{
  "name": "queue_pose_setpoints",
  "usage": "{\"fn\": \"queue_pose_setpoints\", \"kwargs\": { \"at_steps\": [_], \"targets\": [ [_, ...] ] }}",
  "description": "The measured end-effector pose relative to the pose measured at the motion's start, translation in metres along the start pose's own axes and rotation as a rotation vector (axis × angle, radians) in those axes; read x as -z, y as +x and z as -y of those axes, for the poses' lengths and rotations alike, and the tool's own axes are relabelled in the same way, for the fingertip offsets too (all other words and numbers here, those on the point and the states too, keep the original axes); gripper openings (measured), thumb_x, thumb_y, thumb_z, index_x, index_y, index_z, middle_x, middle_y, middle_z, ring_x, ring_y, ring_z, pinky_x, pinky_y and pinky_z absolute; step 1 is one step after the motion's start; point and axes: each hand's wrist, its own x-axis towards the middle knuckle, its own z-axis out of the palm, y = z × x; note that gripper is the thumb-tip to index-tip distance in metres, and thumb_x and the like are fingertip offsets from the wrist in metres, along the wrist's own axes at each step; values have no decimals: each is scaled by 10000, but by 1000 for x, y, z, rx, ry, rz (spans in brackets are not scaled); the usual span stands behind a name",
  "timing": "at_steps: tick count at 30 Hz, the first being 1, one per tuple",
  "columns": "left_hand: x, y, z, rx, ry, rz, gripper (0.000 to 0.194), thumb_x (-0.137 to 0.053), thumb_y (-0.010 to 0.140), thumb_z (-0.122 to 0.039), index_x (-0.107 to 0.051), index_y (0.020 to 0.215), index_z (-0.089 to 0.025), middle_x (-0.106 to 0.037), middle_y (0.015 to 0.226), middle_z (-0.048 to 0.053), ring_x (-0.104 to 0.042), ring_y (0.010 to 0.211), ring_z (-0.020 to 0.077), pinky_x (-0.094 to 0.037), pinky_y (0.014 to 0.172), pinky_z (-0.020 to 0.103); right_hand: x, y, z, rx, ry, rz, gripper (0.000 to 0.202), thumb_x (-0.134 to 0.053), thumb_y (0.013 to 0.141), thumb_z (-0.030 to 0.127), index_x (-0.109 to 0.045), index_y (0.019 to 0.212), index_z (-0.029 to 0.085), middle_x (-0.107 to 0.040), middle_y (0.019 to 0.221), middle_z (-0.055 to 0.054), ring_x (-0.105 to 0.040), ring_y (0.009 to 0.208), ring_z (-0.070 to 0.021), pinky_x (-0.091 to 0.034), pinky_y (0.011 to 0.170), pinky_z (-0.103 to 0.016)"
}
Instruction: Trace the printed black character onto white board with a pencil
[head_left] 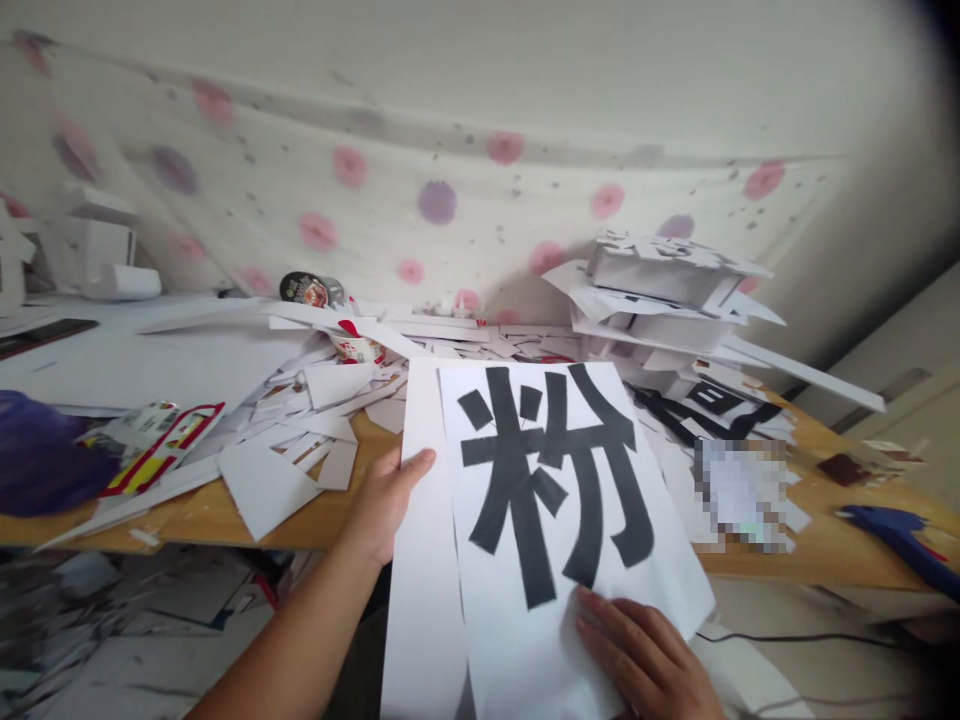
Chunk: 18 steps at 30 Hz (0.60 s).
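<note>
My left hand [386, 500] grips the left edge of a white board [425, 560], thumb on its face and the other fingers hidden behind. Over the board lies a white paper sheet [510, 640] bearing a large black Chinese character [536, 470]. The sheet sits towards the right, so a strip of bare board shows on the left. Near the bottom of the character, my right hand [645, 655] rests on the paper with its fingers stretched out. Its thumb is out of sight.
White offcuts [270, 480] litter the wooden table [300, 525]. White box-like letter forms [660, 275] are stacked at the back right. A blue glue gun [900, 530] lies on the right, and a paper cup [358, 347] stands behind. A purple bag [45, 455] is at the left.
</note>
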Motion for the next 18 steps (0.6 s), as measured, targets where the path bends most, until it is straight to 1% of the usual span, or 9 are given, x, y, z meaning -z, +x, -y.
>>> {"fn": "queue_pose_setpoints", "kwargs": {
  "at_steps": [3, 7, 10, 12, 13, 15, 17, 18],
  "targets": [
    [2, 5, 2, -8, 8, -10, 499, -846, 587, -423, -674, 931, -105, -731, 730, 73, -670, 611, 221, -529, 584, 331, -3, -3, 3, 9, 22, 5, 439, -446, 948, 446, -646, 1242, 188, -616, 1313, -88, -623, 999, -238, -554, 811, -314],
    [5, 11, 5, 7, -4, -12, 504, -866, 546, -387, -676, 922, -109, -739, 749, 76, -671, 608, 217, -528, 579, 325, -4, -2, 1, 24, 0, 33, 446, -458, 944, 457, -652, 1238, 184, -628, 1296, -92, -631, 976, -234, -562, 809, -309],
    [6, 13, 5, 8, -21, -35, 471, -853, 555, -406, -674, 879, -114, -729, 706, 64, -660, 579, 203, -516, 554, 305, 7, 4, -3, 56, 4, 67, 423, -498, 929, 463, -666, 1212, 196, -631, 1292, -91, -647, 964, -226, -565, 813, -303],
    [6, 14, 6, 4, -29, -55, 459, -842, 568, -433, -670, 855, -119, -715, 667, 48, -650, 556, 194, -502, 534, 289, 20, 11, -7, 103, 53, 125, 440, -514, 917, 502, -655, 1222, 218, -624, 1304, -80, -655, 983, -223, -565, 827, -302],
    [7, 15, 7, 0, -31, -65, 461, -839, 571, -445, -668, 853, -122, -711, 660, 43, -648, 551, 191, -499, 531, 286, 27, 15, -10, 124, 91, 158, 480, -507, 912, 537, -631, 1255, 226, -617, 1315, -70, -650, 1016, -227, -564, 844, -307],
    [7, 17, 8, -8, -33, -80, 474, -834, 573, -468, -667, 858, -128, -712, 667, 38, -653, 558, 194, -501, 541, 289, 37, 28, -17, 87, 152, 163, 567, -479, 915, 569, -544, 1354, 217, -599, 1339, -65, -612, 1119, -245, -551, 896, -339],
    [5, 21, 11, -22, -34, -89, 490, -825, 580, -493, -671, 876, -135, -720, 695, 38, -669, 596, 204, -511, 572, 295, 37, 45, -24, -17, 160, 110, 574, -491, 928, 506, -462, 1421, 214, -554, 1388, -75, -551, 1213, -260, -529, 938, -376],
    [4, 23, 12, -30, -34, -87, 498, -821, 582, -504, -674, 886, -137, -725, 712, 40, -678, 620, 211, -516, 590, 299, 32, 55, -27, -74, 142, 105, 548, -502, 936, 448, -441, 1436, 231, -498, 1440, -74, -507, 1263, -268, -512, 961, -396]
  ]
}}
